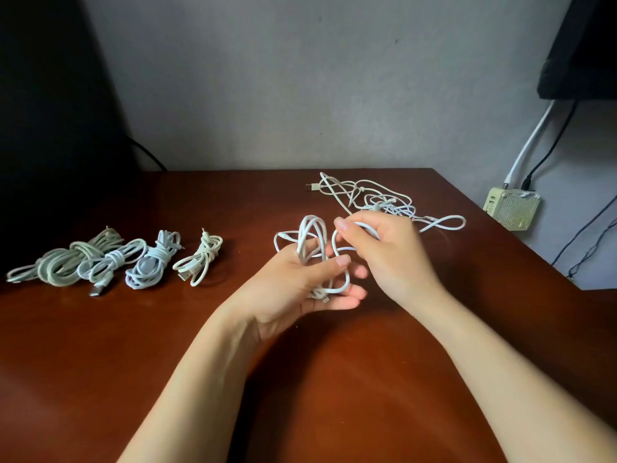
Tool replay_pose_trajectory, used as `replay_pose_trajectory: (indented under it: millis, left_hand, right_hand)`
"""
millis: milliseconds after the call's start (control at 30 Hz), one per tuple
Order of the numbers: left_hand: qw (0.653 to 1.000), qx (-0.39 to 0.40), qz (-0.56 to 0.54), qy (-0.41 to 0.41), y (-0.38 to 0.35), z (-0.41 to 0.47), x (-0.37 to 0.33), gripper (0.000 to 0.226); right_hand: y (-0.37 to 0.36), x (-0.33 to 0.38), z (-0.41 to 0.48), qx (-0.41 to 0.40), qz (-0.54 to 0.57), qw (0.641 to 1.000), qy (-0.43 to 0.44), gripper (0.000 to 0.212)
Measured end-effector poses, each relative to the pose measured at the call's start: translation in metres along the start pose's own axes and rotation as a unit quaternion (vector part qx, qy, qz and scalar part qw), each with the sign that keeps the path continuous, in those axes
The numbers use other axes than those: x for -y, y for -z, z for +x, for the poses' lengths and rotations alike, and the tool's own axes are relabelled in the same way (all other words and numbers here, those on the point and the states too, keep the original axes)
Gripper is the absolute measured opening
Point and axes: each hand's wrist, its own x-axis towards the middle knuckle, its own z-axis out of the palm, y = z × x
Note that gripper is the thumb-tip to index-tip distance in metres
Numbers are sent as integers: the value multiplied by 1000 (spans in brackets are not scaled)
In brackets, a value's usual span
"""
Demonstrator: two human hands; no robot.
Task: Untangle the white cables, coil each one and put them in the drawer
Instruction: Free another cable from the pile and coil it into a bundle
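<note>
Bare forearms reach over the glossy red-brown wooden tabletop [334, 396], where the left hand [293, 289] curls its fingers [350, 291] and thumb round the loops of a thin smooth white cable [310, 230] and the right hand [390, 252] pinches its loose run. Coiling looks midway; next the tail wants wrapping round the loops. Behind lies a limp white cable tangle [384, 203]; four bound pale coils [113, 262] rest well left.

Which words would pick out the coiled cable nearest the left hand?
On the brown table, four coiled bundles lie in a row at the left. The cable is the rightmost: the smallest, cream-white, wrapped around its middle.
</note>
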Motion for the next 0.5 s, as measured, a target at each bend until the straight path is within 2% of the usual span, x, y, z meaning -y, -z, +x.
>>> replay_pose_trajectory:
  millis: [200, 333, 400, 500]
  left_hand:
    - [999, 1, -36, -11, -1, 2, 0, 15]
    - [996, -13, -84, -2, 1, 4, 1, 4]
    - [995, -15, -103, 4, 1, 3, 0, 10]
    - [992, -6, -125, -3, 1, 3, -3, 7]
  right_hand:
    - [2, -4, 2, -34, -36, 999, 5, 24]
    - [2, -5, 3, -35, -53, 998, -1, 23]
    - [2, -4, 3, -35, -61, 998, -3, 21]
    - [4, -1, 3, -37, -52, 998, 5, 21]
